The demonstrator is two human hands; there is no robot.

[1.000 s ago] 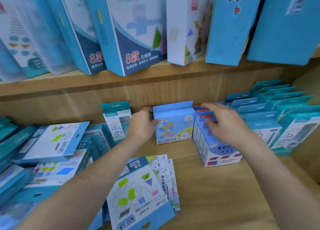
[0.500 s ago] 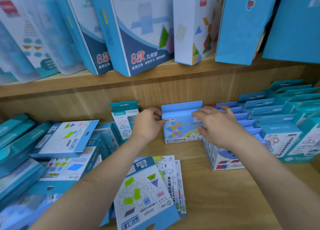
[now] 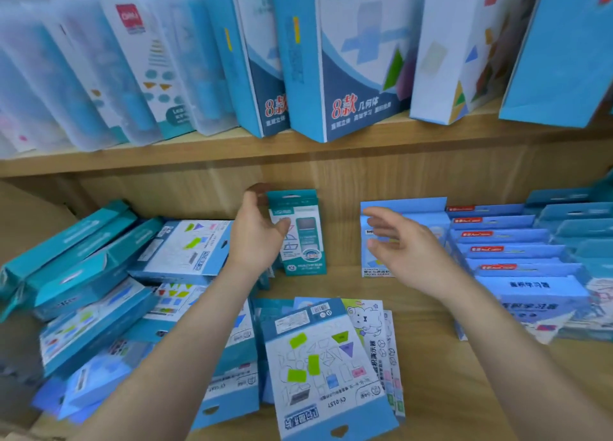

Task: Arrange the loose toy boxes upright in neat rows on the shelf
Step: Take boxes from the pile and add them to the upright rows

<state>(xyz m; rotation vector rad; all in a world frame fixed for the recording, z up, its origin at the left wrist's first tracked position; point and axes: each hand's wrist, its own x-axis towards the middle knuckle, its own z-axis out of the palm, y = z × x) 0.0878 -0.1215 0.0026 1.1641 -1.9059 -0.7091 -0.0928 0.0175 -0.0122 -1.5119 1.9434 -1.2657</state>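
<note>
Here, the fingers (image 3: 253, 193) of the left hand (image 3: 257, 241) curl about the upper left edge of an upright teal box (image 3: 303, 241), with the thumb laid on its face. Motion blur leaves the firmness of the grip uncertain. The right hand (image 3: 408, 245), centre right of the frame, has its fingers spread and relaxed and holds nothing. It hovers before a light-blue box (image 3: 404, 207) that stands against the back wall of the shelf (image 3: 431, 357).

Progress, as judged: at the right of the frame, standing boxes (image 3: 510, 238) form neat rows. At the left, a loose pile (image 3: 99, 275) lies flat or tilted, and flat boxes (image 3: 318, 357) lie at lower centre. Well under half appears done.

Legible writing: "8款" in red on the large boxes (image 3: 358, 76) at upper centre, and "CY-0157", inverted, on the lower-centre box. The red labels on the rowed boxes are too blurred to read.
</note>
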